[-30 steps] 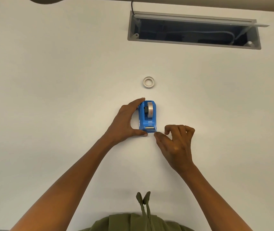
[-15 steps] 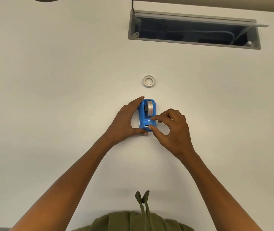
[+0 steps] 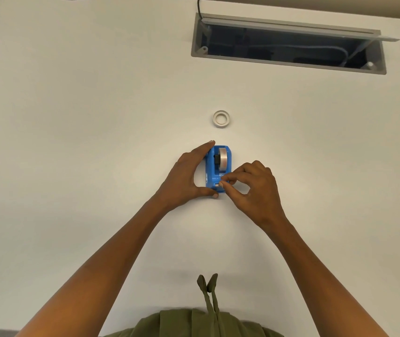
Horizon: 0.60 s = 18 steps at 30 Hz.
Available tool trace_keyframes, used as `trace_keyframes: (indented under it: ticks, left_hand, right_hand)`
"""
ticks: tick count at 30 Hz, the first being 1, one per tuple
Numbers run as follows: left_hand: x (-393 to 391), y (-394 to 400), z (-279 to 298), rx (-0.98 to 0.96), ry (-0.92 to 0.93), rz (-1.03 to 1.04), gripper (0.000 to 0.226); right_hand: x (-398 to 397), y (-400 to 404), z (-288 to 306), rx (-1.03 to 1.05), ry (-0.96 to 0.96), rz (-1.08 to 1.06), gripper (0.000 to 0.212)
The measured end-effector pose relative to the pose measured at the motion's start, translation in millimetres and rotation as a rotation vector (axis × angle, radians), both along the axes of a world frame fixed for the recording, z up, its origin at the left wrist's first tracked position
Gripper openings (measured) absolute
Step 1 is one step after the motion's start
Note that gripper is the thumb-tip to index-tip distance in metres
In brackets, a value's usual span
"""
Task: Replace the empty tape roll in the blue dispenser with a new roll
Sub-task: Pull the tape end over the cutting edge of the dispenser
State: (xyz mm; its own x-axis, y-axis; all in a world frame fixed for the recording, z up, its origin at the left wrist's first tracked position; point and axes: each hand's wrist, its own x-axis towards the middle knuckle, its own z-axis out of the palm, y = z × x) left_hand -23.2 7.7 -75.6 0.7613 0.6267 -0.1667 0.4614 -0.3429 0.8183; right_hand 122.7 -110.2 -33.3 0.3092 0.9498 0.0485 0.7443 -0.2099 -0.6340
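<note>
At centre tabletop, your right hand (image 3: pixel 255 188) is pinched narrow, thumb and forefinger tips meeting at the near cutter end of the blue dispenser (image 3: pixel 218 170). Likely nipping the tape end, but the strip itself is too small to tell. Your left hand (image 3: pixel 189 176) is spread wide round the dispenser's left side, forefinger on the far corner, thumb on the near corner, bracing it flat on the tabletop (image 3: pixel 72 142).

Step, as I judge it: a new roll (image 3: pixel 223 159) already sits upright in the cradle at the dispenser's far end, so you're on threading, drawing the free end down to the cutter. Next move calls for a steady brace with the left hand, then pulling the tape over the blade edge and pressing it on so it stays. Risk: the end slips back onto the roll.

Further out, the empty core (image 3: pixel 221 118) lies flat beyond the dispenser, well apart from it. A cable hatch (image 3: pixel 289 42) stands open at far right.

Count: one dispenser, one roll loaded, one empty core, two hands, one hatch.
</note>
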Motion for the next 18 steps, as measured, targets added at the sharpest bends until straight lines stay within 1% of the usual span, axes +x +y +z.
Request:
trace_keyframes:
  ticks: [5,10,18]
  left_hand:
    - [0,0,-2,-0.002,0.001,0.0,0.103]
    - [0,1,-4,-0.007,-0.004,-0.005,0.103]
    - [0,1,-5,-0.011,-0.025,-0.008,0.102]
  right_hand:
    - [0,3,4,-0.004,0.023,0.01,0.01]
    - [-1,1,8,0.027,-0.021,0.041,0.011]
    - [-2,-12,4,0.068,0.012,0.037,0.015]
